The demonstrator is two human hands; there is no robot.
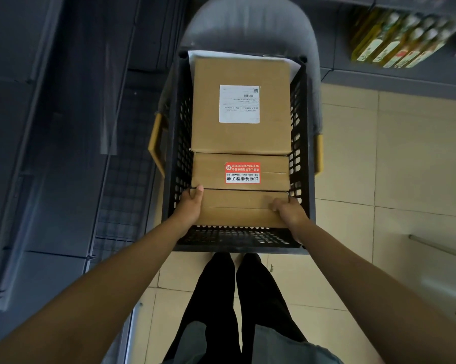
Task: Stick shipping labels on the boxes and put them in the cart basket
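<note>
Cardboard box (241, 207), plain brown, gripped at both ends by left hand (191, 206) and right hand (291, 212).

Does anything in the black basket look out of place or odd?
Nothing looks damaged or spilled. One oddity: the brown cardboard box gripped by the left hand and right hand shows no shipping label on its visible faces, unlike the large brown box with its white label.

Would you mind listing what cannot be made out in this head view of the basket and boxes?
- Near box: no label shows on the face we see; other faces are hidden. Left hand and right hand cover its ends.
- White shipping label on the far box: print too small to read.
- Basket floor: hidden by boxes.
- Bottles, top right: blurred.
</note>
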